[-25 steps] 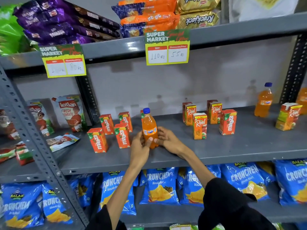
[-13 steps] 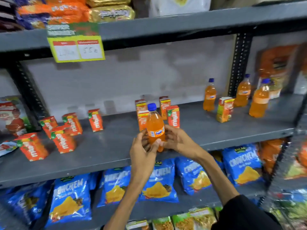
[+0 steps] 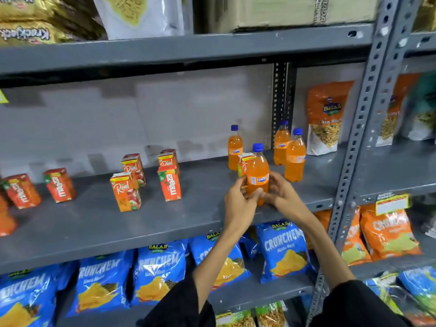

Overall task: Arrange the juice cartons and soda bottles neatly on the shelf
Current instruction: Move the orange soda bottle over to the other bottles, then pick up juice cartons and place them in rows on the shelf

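I see both hands (image 3: 257, 199) gripping the soda bottle (image 3: 257, 172); juice carton (image 3: 244, 162) directly behind, three bottles (image 3: 295, 156) beyond on the shelf (image 3: 118, 227).

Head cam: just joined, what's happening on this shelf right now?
A person is stocking a grey shelf. Both hands grip one orange soda bottle: the left hand wraps its lower front, the right hand its other side. The bottle is upright near the shelf's front edge. Three more bottles stand just behind it to the right, and a small juice carton is right behind it. Other juice cartons are scattered unevenly to the left.
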Action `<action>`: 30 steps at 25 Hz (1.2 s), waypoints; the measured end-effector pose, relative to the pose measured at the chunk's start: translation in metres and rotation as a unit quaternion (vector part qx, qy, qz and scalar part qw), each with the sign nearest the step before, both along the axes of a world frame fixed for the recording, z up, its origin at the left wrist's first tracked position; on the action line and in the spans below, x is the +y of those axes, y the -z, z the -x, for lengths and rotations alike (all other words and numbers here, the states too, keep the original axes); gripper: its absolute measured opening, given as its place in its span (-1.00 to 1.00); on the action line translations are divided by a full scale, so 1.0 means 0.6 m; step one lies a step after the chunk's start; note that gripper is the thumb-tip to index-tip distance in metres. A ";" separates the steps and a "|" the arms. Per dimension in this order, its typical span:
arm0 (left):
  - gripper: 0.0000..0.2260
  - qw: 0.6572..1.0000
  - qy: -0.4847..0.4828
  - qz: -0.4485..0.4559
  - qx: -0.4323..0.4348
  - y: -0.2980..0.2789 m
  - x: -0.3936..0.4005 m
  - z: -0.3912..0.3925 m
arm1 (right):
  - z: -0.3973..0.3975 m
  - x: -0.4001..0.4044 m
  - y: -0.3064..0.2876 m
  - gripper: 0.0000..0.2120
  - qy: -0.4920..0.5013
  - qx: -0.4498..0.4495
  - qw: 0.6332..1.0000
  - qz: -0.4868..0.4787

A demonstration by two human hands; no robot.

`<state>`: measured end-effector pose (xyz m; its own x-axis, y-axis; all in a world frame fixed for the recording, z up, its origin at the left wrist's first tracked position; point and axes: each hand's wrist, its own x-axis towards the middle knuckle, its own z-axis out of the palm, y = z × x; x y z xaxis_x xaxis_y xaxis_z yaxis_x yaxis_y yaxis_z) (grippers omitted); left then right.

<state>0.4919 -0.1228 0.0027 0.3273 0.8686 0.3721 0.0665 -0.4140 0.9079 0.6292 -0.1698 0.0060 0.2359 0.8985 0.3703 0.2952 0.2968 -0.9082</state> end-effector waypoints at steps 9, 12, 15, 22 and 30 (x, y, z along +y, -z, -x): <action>-0.66 0.999 0.000 0.028 0.043 -0.005 0.023 -0.131 | -0.082 0.042 -0.003 -0.44 0.086 -0.054 0.995 0.016; -0.58 0.998 0.004 0.041 0.053 -0.010 0.031 -0.138 | -0.087 0.062 0.002 -0.43 0.096 -0.093 0.991 0.034; -0.57 0.998 0.030 0.031 0.054 -0.022 0.013 -0.127 | -0.076 0.058 0.008 -0.52 0.154 -0.139 0.978 0.022; -0.57 0.999 0.042 0.023 0.006 0.007 -0.032 -0.021 | 0.024 0.012 0.048 -0.52 0.286 -0.191 0.938 -0.032; -0.88 0.980 -0.165 -0.043 -0.097 0.008 0.014 0.205 | 0.218 0.093 0.010 -0.68 0.086 -0.013 0.993 -0.079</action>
